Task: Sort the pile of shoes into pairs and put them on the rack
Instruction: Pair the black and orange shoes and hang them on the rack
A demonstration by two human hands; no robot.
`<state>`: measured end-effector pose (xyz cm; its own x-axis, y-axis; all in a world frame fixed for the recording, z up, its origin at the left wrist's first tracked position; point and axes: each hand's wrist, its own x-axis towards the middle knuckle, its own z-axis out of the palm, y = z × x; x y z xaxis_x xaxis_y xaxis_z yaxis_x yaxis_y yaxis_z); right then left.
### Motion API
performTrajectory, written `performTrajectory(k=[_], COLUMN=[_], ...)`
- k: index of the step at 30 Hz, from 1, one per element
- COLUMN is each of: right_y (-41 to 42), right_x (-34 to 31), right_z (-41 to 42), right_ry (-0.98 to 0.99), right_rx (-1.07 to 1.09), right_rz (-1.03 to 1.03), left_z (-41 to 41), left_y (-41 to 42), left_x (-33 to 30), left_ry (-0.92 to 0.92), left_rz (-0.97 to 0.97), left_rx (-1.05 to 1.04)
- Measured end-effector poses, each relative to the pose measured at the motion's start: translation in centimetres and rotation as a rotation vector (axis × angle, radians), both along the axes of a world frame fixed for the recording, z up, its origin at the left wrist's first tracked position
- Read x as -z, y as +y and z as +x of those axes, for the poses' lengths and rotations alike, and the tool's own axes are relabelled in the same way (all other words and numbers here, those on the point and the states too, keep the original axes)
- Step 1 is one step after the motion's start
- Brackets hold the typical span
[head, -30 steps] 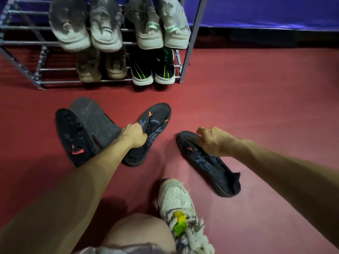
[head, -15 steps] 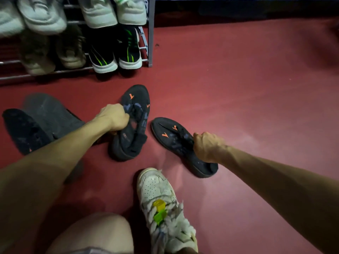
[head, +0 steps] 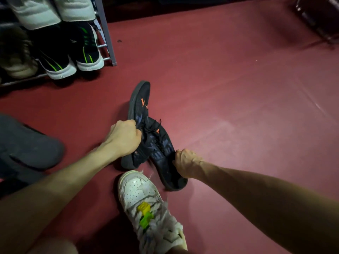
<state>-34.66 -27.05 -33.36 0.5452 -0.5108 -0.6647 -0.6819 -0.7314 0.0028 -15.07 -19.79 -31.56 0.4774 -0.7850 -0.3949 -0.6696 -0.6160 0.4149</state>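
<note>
Each grip clutches one black orange-marked shoe (head: pixel 139 99), shoes touching.

Two black shoes with orange marks, held together on the red floor.
The left-hand shoe (head: pixel 138 107) tilts on its side, toe toward the rack (head: pixel 106 33); the right-hand shoe (head: pixel 163 153) presses against it, laces (head: pixel 152 125) loose, heel nearest the viewer.
</note>
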Motion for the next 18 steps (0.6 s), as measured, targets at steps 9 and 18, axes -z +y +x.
performTrajectory(k=[9,18], right_y=[-0.8,-1.1], right_x=[-0.9,-7.4], right_z=[1.0,7.5], right_ry=[-0.147,-0.532], right_rx=[0.136,-0.021], right_rz=[-0.063,-0.232], left_z=[0.9,3.9], left_y=[1.7,3.2], left_x=[0.4,-5.8], left_ry=[0.025,-0.044], left_rz=[-0.133,-0.273], left_rx=[-0.132,-0.222])
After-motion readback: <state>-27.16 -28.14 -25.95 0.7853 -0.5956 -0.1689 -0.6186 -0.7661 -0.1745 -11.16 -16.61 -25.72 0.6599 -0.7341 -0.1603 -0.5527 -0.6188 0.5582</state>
